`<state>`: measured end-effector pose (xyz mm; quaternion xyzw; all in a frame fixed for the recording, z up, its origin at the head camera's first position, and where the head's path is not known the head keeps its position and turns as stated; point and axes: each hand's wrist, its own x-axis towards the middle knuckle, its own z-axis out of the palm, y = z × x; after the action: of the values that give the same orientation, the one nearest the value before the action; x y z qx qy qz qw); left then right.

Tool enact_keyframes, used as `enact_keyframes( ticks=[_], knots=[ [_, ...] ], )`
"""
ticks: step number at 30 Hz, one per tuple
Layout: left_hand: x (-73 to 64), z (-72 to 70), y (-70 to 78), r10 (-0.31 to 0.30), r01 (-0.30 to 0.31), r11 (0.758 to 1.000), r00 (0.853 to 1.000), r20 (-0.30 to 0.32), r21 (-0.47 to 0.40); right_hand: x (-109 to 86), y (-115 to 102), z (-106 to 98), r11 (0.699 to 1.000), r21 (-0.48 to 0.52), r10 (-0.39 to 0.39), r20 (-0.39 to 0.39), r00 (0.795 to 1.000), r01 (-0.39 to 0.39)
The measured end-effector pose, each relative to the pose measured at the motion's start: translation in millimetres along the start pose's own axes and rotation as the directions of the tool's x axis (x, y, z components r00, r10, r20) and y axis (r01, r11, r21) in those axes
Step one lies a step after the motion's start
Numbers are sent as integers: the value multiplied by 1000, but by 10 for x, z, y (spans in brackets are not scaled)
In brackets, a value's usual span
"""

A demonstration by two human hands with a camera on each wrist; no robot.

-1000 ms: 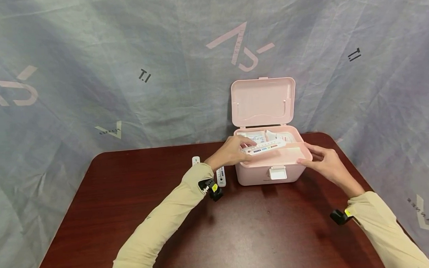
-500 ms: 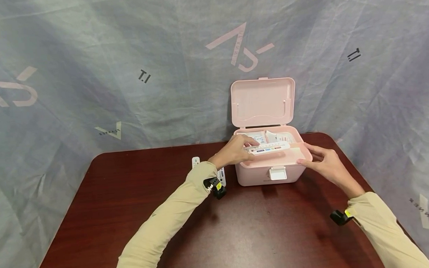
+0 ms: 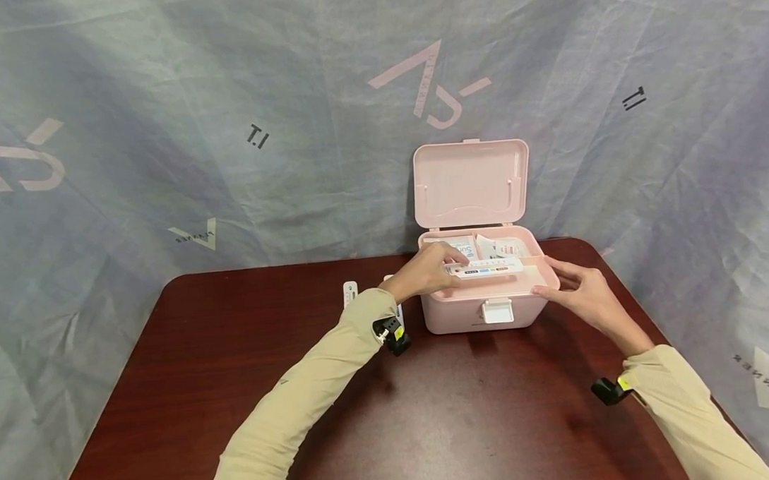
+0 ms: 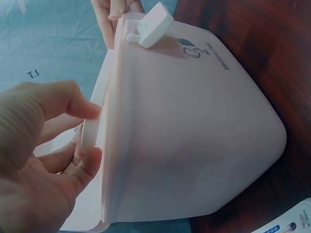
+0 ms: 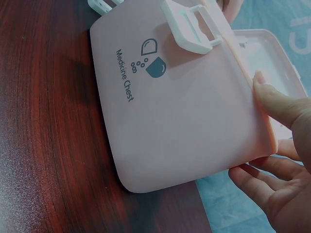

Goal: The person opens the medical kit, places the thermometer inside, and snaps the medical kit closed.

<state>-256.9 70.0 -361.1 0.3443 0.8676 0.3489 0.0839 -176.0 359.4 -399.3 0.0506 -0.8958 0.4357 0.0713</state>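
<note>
A pink medicine chest (image 3: 447, 315) stands with its lid (image 3: 471, 180) raised. My left hand (image 3: 426, 268) pinches a white thermometer (image 3: 490, 269) with a printed scale between thumb and fingers, level over the chest's front part. Seen edge-on in the left wrist view, this thermometer (image 4: 89, 135) is beside the chest's rim; whether it touches is unclear. My right hand (image 3: 583, 295) grips the chest's right front corner. The right wrist view has the thumb (image 5: 277, 104) at the rim and the other fingers against the side.
A white thermometer (image 3: 350, 293) lies left of the chest; another (image 3: 399, 313) is partly hidden by my left wrist. White packets (image 3: 464, 247) sit in the chest's rear part. A white latch (image 3: 498, 311) hangs on its front. Grey cloth (image 3: 318, 164) backs the dark red table (image 3: 428, 408).
My left hand has shifted slightly right with the thermometer, which has turned from tilted to nearly level. The right hand stays at the chest's corner.
</note>
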Motion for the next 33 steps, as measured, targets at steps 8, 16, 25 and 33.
enact_keyframes(
  ticks=[8,16,25,33],
  knots=[
    [53,30,25,24,-23,996,1000,-5,82,-21,-13,-21,1000,-8,21,0,1000,-21],
    [89,72,33,42,-41,991,999,-5,129,-28,-25,-28,1000,-18,19,-6,1000,-19],
    [98,106,19,37,-34,987,999,-16,155,-11,-27,-20,999,-19,27,2,1000,-27],
    [105,118,18,30,-28,989,999,-11,146,5,-8,-21,1000,5,16,17,1000,-16]
  ],
)
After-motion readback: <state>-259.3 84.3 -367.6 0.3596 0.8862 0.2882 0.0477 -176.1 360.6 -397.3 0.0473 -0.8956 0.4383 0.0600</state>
